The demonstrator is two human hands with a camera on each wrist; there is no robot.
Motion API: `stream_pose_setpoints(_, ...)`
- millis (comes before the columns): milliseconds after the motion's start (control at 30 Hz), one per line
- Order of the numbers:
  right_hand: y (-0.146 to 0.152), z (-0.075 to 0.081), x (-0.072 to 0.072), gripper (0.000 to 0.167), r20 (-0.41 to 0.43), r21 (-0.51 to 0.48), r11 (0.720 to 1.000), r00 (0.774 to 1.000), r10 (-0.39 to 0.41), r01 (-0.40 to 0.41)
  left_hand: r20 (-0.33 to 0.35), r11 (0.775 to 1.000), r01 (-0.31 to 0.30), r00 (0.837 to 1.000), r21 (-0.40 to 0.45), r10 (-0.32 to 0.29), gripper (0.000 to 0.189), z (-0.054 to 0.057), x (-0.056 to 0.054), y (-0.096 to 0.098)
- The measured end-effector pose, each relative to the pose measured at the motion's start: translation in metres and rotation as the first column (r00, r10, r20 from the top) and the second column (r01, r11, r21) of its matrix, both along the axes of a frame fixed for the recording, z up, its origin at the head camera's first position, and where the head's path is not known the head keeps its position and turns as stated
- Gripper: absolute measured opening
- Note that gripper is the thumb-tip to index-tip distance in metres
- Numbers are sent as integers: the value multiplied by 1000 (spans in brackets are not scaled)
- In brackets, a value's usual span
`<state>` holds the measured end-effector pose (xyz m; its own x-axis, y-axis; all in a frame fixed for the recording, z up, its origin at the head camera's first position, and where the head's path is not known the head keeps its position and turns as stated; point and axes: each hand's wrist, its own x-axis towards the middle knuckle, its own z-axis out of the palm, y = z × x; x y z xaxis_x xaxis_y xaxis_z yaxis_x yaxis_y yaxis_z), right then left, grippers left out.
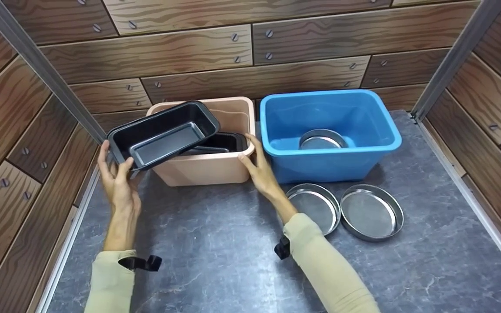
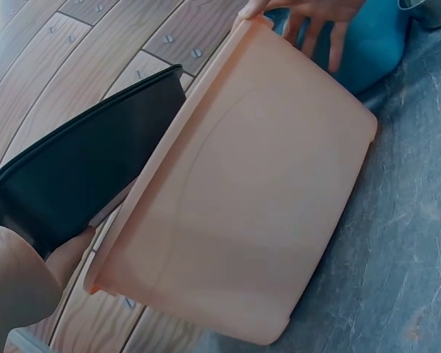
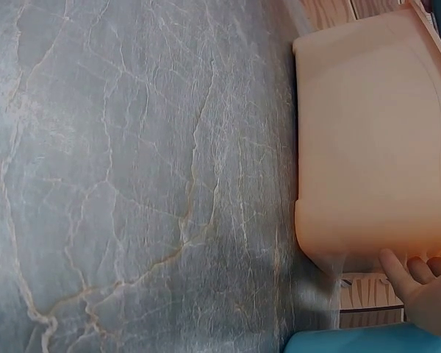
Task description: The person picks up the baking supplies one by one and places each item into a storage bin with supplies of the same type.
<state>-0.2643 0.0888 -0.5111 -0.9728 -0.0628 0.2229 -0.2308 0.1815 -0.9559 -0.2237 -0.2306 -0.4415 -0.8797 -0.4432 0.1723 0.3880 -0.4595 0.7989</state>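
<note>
My left hand [image 1: 120, 187] grips one end of a black loaf pan [image 1: 163, 137], thumb over its near rim. The pan is held tilted above the left part of a peach plastic bin [image 1: 202, 171], its open side toward the head camera. In the left wrist view the loaf pan [image 2: 95, 154] shows its dark outer side, over the bin's rim. My right hand [image 1: 261, 171] holds the bin's right front corner, thumb in front and fingers at the rim. Inside the bin lies another black loaf pan [image 1: 228, 141], partly hidden by the raised one.
Right of the peach bin stands a blue bin [image 1: 320, 167] with a round metal pan [image 1: 322, 138] inside. Two round cake pans lie before it: the left pan [image 1: 311, 206], partly behind my right forearm, and the right pan [image 1: 370, 211]. Wood-patterned walls [image 1: 198, 48] enclose the grey tabletop [image 1: 207, 243].
</note>
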Motion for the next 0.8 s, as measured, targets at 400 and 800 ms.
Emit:
stream_pose_setpoints(400,0,0,0,65,-13,-6,1000,1000,-1,0,87,985,-28,995,-170,43,66,5,-10,3)
stream_pose_setpoints(800,-1,0,0,65,-24,-31,999,1000,12,-12,67,948,-57,994,-312,82,68,5,-22,6)
